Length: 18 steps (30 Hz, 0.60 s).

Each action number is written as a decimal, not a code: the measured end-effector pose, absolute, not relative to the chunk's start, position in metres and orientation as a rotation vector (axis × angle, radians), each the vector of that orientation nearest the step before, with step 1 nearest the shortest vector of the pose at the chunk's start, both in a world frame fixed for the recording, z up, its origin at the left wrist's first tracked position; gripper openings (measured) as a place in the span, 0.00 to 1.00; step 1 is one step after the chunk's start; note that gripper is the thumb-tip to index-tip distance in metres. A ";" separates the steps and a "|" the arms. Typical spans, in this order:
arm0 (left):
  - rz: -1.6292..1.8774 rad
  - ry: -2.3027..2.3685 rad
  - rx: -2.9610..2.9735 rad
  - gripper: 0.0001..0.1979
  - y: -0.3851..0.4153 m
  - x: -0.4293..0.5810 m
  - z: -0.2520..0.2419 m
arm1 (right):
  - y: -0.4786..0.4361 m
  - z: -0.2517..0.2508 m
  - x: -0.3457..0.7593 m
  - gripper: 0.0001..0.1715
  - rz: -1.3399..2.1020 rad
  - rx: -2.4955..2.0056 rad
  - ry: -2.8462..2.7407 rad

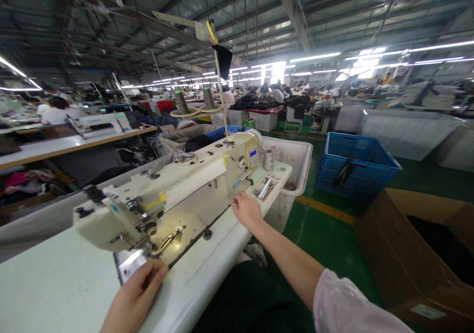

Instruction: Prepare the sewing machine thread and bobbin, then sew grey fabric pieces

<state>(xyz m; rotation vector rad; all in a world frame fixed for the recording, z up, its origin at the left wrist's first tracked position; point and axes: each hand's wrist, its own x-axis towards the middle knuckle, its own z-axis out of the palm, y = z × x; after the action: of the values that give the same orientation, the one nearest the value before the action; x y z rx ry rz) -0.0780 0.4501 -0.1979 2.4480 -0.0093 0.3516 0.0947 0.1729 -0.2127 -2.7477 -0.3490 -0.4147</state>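
A cream industrial sewing machine (174, 189) stands on a white table (55, 283). My left hand (135, 293) rests near the needle plate (129, 266), fingers stretched forward and flat, nothing in it. My right hand (246, 209) reaches to the machine's right end, by the base below the control panel (253, 156); its fingers are curled away from view. Just beyond that hand lies a small tray (264, 187) with tools, and a thread cone (268, 160) stands behind it.
A white bin (299, 165) sits past the table end, a blue crate (355, 167) on the green floor to the right, an open cardboard box (418, 254) nearer. Other sewing tables and workers fill the left and background. A thread stand pole (221, 91) rises behind the machine.
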 end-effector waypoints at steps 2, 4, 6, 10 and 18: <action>0.350 -0.007 2.448 0.20 0.451 -0.077 -0.199 | 0.173 -0.213 0.095 0.18 -0.417 -2.750 -0.349; 0.340 0.006 2.449 0.21 0.451 -0.077 -0.200 | 0.172 -0.212 0.095 0.17 -0.417 -2.750 -0.353; 0.327 0.018 2.450 0.21 0.450 -0.077 -0.199 | 0.172 -0.212 0.095 0.18 -0.416 -2.750 -0.352; 0.318 0.026 2.451 0.22 0.449 -0.077 -0.198 | 0.173 -0.210 0.094 0.18 -0.401 -2.753 -0.347; 0.327 0.020 2.445 0.23 0.451 -0.078 -0.200 | 0.173 -0.209 0.093 0.18 -0.391 -2.754 -0.350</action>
<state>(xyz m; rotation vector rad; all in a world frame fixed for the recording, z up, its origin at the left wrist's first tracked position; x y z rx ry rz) -0.0780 0.4513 -0.1998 2.4451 0.0202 0.3267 0.0930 0.1727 -0.2089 -2.7538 -0.3504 -0.3914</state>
